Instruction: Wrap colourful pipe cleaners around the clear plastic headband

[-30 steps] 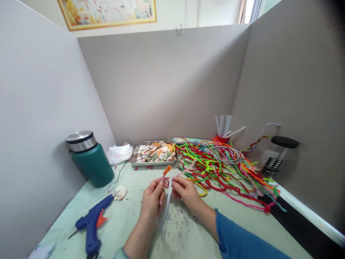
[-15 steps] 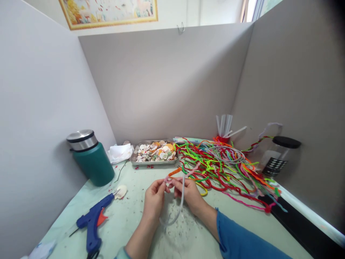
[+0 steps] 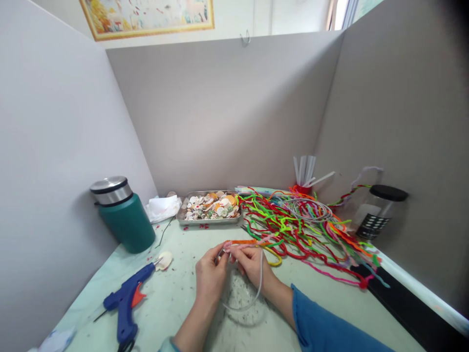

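My left hand [image 3: 211,275] pinches the pink pipe cleaner [image 3: 227,245] at one end of a small twisted bundle. Thumb and fingers of my right hand [image 3: 254,266] are closed on the same bundle just beside it. An orange pipe cleaner [image 3: 242,241] and a pink tail [image 3: 268,239] point off to the right above my right hand. From the pinch a pale grey strand [image 3: 261,274] hangs in a wide loop over my right wrist and down toward the tabletop. The exact twist between my fingertips is hidden.
Behind my hands lie a metal tray [image 3: 208,222] of shells and a tangle of coloured pipe cleaners [image 3: 293,227]. At left are a blue glue gun [image 3: 126,298], a shell [image 3: 164,260] and a green bottle [image 3: 128,222]. A black-lidded jar [image 3: 381,212] stands right.
The orange and pink ends have swung down to the right and lie flatter. The grey loop has shifted right and widened. Both hands stay close together in nearly the same place.
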The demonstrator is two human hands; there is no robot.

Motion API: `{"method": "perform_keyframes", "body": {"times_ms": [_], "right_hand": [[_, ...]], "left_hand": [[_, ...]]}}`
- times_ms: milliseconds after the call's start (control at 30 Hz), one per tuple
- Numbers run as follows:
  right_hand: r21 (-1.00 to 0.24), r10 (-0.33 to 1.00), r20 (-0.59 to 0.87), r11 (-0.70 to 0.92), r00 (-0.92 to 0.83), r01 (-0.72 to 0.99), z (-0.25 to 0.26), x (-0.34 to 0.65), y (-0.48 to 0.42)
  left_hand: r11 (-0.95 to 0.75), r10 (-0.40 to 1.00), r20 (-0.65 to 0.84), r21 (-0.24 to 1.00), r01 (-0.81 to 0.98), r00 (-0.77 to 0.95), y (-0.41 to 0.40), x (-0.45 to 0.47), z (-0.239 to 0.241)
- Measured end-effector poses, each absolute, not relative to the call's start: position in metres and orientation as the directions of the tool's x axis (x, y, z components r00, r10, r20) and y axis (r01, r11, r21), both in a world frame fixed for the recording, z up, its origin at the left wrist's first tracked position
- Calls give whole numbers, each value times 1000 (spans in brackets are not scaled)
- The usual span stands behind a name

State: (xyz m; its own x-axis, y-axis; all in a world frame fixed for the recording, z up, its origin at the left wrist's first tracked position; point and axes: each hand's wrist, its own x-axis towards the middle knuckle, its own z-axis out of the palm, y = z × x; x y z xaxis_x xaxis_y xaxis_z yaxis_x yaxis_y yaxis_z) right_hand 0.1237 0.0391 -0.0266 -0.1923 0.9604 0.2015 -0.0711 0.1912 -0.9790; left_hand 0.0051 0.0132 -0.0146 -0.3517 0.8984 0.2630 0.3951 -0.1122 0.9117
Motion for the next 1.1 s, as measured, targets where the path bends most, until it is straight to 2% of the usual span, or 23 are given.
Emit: {"method": "perform_keyframes", "body": {"times_ms": [200, 367, 500, 600, 767, 1100], "right_hand": [[-894, 871, 443, 448, -213, -31, -23, 125, 36], [-891, 872, 432, 452, -232, 39, -20, 127, 33], [-855, 840, 493, 516, -226, 57, -18, 127, 34], [-875, 879, 446, 468, -171, 123, -22, 126, 38], [-964, 959, 249, 259, -131, 59, -35, 123, 46], [-974, 966, 227, 225, -125, -30, -26, 123, 44]], "left_hand": [[-111, 905, 243, 927, 360, -349, 10, 6, -10], [-67, 916, 207, 924, 375, -345, 9, 6, -5], [-19, 928, 148, 936, 352, -343, 13, 1, -12], [19, 936, 95, 948, 319, -338, 16, -1, -17], [36, 958, 43, 963, 267, -284, 15, 1, -18], [37, 978, 21, 961, 274, -207, 13, 6, -15]]}}
